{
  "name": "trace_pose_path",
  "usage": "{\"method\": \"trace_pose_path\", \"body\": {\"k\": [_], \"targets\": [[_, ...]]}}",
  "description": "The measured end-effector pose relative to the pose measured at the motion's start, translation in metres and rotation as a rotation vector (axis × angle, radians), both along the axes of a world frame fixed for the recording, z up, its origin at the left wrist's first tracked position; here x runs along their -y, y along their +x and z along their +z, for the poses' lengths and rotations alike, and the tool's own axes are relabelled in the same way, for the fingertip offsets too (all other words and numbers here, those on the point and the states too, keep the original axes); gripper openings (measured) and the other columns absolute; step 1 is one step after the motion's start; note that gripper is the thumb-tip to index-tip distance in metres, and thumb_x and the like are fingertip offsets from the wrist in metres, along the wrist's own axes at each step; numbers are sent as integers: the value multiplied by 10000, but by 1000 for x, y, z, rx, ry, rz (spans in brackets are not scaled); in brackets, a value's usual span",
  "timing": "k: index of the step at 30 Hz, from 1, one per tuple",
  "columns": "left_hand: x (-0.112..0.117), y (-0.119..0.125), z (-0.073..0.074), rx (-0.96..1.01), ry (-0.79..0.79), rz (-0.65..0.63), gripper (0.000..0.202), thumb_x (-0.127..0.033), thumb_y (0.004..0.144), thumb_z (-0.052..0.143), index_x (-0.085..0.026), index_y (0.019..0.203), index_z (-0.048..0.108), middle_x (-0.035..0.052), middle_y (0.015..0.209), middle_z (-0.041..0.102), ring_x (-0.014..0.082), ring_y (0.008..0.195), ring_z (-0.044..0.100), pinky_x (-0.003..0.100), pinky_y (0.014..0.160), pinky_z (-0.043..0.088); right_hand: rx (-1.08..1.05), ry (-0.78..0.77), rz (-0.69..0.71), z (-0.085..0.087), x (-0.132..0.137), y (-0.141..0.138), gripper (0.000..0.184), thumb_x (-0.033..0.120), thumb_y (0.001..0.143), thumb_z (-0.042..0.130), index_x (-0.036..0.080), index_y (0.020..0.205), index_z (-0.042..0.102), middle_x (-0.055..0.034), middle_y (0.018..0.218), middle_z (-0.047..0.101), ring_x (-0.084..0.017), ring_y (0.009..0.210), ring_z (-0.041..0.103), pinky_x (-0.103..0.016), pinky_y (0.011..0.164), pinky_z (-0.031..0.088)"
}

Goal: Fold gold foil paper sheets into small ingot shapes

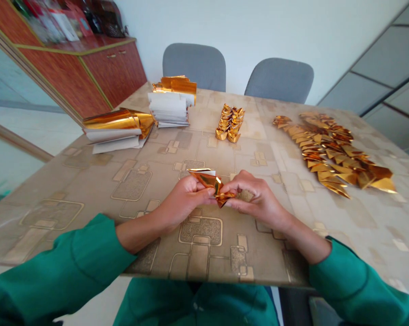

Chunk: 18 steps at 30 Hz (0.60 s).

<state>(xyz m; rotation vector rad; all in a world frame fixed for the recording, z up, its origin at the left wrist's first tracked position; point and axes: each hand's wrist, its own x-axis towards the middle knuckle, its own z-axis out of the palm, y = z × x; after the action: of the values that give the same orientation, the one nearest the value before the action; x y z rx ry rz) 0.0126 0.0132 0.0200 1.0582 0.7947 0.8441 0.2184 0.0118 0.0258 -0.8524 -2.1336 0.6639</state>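
Note:
A folded piece of gold foil paper [209, 180] is held between both hands, above the near middle of the table. My left hand [190, 194] is closed on its left part, thumb on top. The fingers of my right hand [253, 194] pinch the right end, where the foil is creased and bunched. A pale inner side shows along the upper left edge of the piece. Beyond the hands stand small folded gold pieces [230, 123] in two tight rows. To the right, long overlapping lines of folded gold pieces [321, 149] lie on the table.
At the back left are a stack of gold and white paper sheets [170, 108] and a second folded stack [117, 129]. A patterned cloth covers the table [200, 231]. Two grey chairs [194, 65] stand behind it, with a wooden cabinet [112, 68] at the far left.

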Motion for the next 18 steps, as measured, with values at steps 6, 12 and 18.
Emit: {"method": "trace_pose_path", "body": {"k": [6,12,18], "targets": [[3,-1,-4,50,-24,-53,186,-229,790,740,-150,954,705,72,935,736,195,883,673,304,807,537,-36,7,-45,0,1,-4,154,323,899,680,216,789,684,19,689,654,-129,680,562,-301,685,425],[5,0,-3,66,-14,-36,212,-224,812,728,-136,997,675,76,937,733,176,839,681,323,827,558,-183,-192,-130,-4,5,-11,149,256,849,691,192,729,630,24,682,585,-108,636,517,-247,594,405],[7,1,-7,100,5,-28,210,-296,876,674,-143,1020,674,89,1011,720,215,941,687,378,901,550,-206,-271,-183,-2,7,-13,189,276,860,631,196,698,573,27,672,542,-109,617,478,-248,571,393]]}}
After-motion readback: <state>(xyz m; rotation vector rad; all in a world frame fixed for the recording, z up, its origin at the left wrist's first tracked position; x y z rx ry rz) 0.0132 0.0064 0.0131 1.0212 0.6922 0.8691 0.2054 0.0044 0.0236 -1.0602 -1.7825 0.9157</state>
